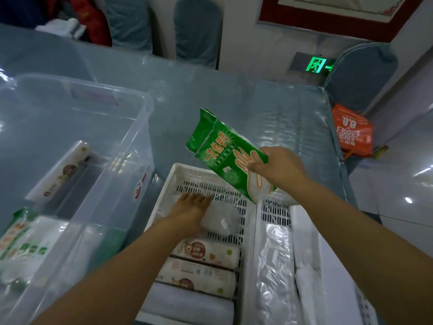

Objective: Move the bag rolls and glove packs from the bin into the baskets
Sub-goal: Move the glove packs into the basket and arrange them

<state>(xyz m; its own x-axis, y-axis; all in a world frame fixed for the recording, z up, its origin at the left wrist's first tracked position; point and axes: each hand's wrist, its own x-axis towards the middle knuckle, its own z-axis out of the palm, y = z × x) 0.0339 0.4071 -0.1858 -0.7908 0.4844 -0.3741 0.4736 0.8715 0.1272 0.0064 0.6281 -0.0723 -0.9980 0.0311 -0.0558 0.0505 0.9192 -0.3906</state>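
My right hand (278,168) grips a green glove pack (220,148) by its lower edge and holds it tilted above the far end of the white baskets. My left hand (191,208) rests on a white bag roll (221,219) lying inside the left basket (185,171). Nearer me in that basket lie two printed bag rolls (206,252) and a plain white one (187,306). The right basket (274,231) holds clear-wrapped packs (273,266). The clear bin (131,146) at left still holds a boxed roll (63,170) and green glove packs (21,240).
Everything stands on a table under a blue plastic cover (234,99). An orange bag (353,131) hangs off the table's right edge. Covered chairs (198,31) stand behind the table, and a tiled floor (398,188) lies to the right.
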